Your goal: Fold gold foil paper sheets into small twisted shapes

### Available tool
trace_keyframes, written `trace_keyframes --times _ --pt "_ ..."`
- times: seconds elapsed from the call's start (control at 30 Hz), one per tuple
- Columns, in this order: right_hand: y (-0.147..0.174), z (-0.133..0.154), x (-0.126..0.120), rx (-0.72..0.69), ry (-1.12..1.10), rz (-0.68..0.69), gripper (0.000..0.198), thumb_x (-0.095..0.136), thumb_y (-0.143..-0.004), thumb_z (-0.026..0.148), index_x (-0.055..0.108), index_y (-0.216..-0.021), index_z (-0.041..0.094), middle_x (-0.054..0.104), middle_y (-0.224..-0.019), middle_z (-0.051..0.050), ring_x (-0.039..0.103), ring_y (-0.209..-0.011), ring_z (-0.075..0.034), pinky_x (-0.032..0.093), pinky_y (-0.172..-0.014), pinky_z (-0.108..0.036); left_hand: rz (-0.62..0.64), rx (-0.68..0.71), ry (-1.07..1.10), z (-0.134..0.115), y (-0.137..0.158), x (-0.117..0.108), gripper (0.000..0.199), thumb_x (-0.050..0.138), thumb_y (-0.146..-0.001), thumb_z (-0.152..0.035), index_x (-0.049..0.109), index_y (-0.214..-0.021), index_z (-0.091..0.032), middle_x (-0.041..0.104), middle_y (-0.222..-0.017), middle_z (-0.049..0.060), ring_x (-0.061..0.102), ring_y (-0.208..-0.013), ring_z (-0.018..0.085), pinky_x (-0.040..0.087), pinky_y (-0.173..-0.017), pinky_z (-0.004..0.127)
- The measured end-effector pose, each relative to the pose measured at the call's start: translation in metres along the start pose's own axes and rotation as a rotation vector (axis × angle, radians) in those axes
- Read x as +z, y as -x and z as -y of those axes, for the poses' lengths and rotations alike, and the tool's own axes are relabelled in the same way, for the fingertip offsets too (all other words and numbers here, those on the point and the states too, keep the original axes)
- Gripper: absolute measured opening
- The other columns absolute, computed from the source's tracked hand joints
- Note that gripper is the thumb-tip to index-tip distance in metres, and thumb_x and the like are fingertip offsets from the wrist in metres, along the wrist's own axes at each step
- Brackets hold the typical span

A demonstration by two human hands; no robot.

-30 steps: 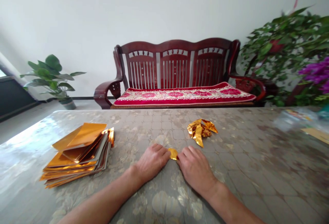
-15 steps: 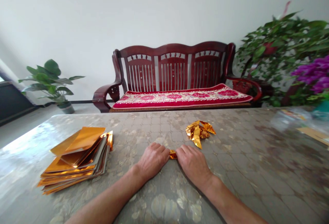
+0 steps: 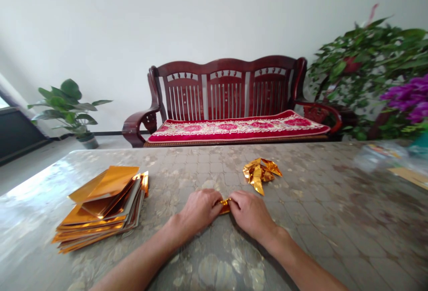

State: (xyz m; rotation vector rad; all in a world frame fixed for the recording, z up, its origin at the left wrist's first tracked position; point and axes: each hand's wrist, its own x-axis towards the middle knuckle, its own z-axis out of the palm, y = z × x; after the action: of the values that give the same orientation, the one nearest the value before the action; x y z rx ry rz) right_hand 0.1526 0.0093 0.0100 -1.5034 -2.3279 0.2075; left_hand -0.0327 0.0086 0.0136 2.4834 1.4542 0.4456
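Observation:
Between my two hands is a small folded piece of gold foil paper [image 3: 225, 206], just above or on the patterned tabletop. My left hand [image 3: 201, 208] is closed on its left end, thumb toward me. The right end is pinched by my right hand [image 3: 251, 214]. Most of the piece is hidden behind my fingers. A little beyond my right hand lies a heap of folded gold foil pieces [image 3: 260, 173]. Off to the left is a fanned, uneven stack of gold foil paper sheets [image 3: 100, 206], some showing grey undersides.
The patterned table [image 3: 301, 237] spans the foreground. At its right far edge lie clear plastic wrapping [image 3: 379, 155] and a tan flat piece [image 3: 409, 176]. Beyond the table stand a dark red wooden bench [image 3: 225, 88], a potted plant [image 3: 72, 108] and leafy plants [image 3: 361, 59].
Both hands have tilted, so the thumbs show more and the foil piece between them is angled differently. The stack and heap stay where they were; the view has shifted slightly.

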Motion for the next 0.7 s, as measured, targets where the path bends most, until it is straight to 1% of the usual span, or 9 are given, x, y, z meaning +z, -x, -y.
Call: trace_keyframes --times 0.07,0.13,0.2,0.3,0.37,0.4,0.47,0.53,0.7 --pt "-0.001 0.001 0.000 0.021 -0.085 0.012 0.024 0.050 -0.088 0.017 0.067 -0.071 0.021 0.070 -0.076 -0.003 0.062 -0.073 -0.016 0.033 -0.063 -0.027 0.018 0.015 0.052 -0.002 -0.002 -0.003 0.019 0.050 -0.090 -0.025 0.067 -0.082 -0.021 0.067 -0.080 0.002 0.059 -0.074 0.016 0.034 -0.063 0.023" --pt "-0.001 0.001 0.001 0.036 -0.266 0.012 0.026 0.049 -0.089 0.023 0.069 -0.073 0.021 0.071 -0.076 -0.003 0.063 -0.074 -0.017 0.036 -0.065 -0.026 0.028 0.007 0.127 -0.001 -0.003 -0.004 0.023 0.050 -0.089 -0.024 0.065 -0.073 -0.019 0.063 -0.071 0.000 0.054 -0.067 0.014 0.031 -0.060 0.023" --pt "-0.002 -0.001 0.002 0.079 -0.550 0.031 0.031 0.046 -0.092 0.035 0.070 -0.077 0.020 0.070 -0.074 -0.004 0.062 -0.071 -0.017 0.039 -0.064 -0.026 0.035 -0.051 0.266 0.003 -0.003 -0.002 0.023 0.051 -0.085 -0.023 0.061 -0.065 -0.017 0.053 -0.061 -0.003 0.045 -0.059 0.011 0.027 -0.056 0.023" --pt "-0.003 -0.003 0.003 0.218 -1.043 0.129 0.040 0.046 -0.090 0.050 0.070 -0.087 0.017 0.068 -0.074 -0.004 0.060 -0.064 -0.017 0.045 -0.059 -0.027 0.064 -0.153 0.514 0.011 0.000 0.004 0.022 0.050 -0.081 -0.023 0.053 -0.060 -0.016 0.039 -0.056 -0.006 0.035 -0.055 0.009 0.024 -0.052 0.022" --pt "-0.003 -0.004 0.003 0.294 -1.275 0.188 0.043 0.052 -0.085 0.054 0.069 -0.092 0.016 0.067 -0.076 -0.004 0.060 -0.063 -0.015 0.047 -0.057 -0.027 0.082 -0.177 0.624 0.014 0.002 0.010 0.023 0.049 -0.082 -0.027 0.052 -0.062 -0.016 0.037 -0.058 -0.006 0.034 -0.056 0.009 0.025 -0.052 0.022" --pt "-0.003 -0.005 0.004 0.309 -1.338 0.205 0.043 0.056 -0.083 0.055 0.069 -0.092 0.015 0.067 -0.077 -0.004 0.060 -0.064 -0.015 0.048 -0.057 -0.026 0.087 -0.185 0.679 0.015 0.003 0.012 0.024 0.049 -0.083 -0.030 0.051 -0.064 -0.016 0.037 -0.059 -0.006 0.033 -0.056 0.009 0.025 -0.052 0.021" --pt "-0.002 -0.005 0.006 0.311 -1.374 0.217 0.042 0.062 -0.080 0.055 0.069 -0.091 0.014 0.066 -0.075 -0.003 0.059 -0.062 -0.013 0.047 -0.056 -0.024 0.106 -0.204 0.790 0.014 0.005 0.015 0.027 0.050 -0.084 -0.036 0.051 -0.066 -0.016 0.038 -0.060 -0.005 0.032 -0.057 0.009 0.025 -0.052 0.021" --pt "-0.002 -0.005 0.008 0.306 -1.349 0.211 0.041 0.065 -0.078 0.054 0.070 -0.089 0.014 0.064 -0.071 -0.001 0.056 -0.059 -0.011 0.044 -0.053 -0.022 0.134 -0.218 0.856 0.012 0.005 0.015 0.029 0.052 -0.084 -0.040 0.052 -0.068 -0.016 0.039 -0.061 -0.005 0.032 -0.058 0.009 0.025 -0.051 0.020" --pt "-0.003 -0.005 0.012 0.295 -1.251 0.160 0.037 0.067 -0.077 0.050 0.072 -0.087 0.015 0.057 -0.060 0.004 0.047 -0.050 -0.008 0.037 -0.047 -0.019 0.139 -0.185 0.810 0.010 0.005 0.010 0.030 0.053 -0.084 -0.038 0.056 -0.065 -0.015 0.038 -0.060 -0.004 0.032 -0.057 0.009 0.026 -0.051 0.020"
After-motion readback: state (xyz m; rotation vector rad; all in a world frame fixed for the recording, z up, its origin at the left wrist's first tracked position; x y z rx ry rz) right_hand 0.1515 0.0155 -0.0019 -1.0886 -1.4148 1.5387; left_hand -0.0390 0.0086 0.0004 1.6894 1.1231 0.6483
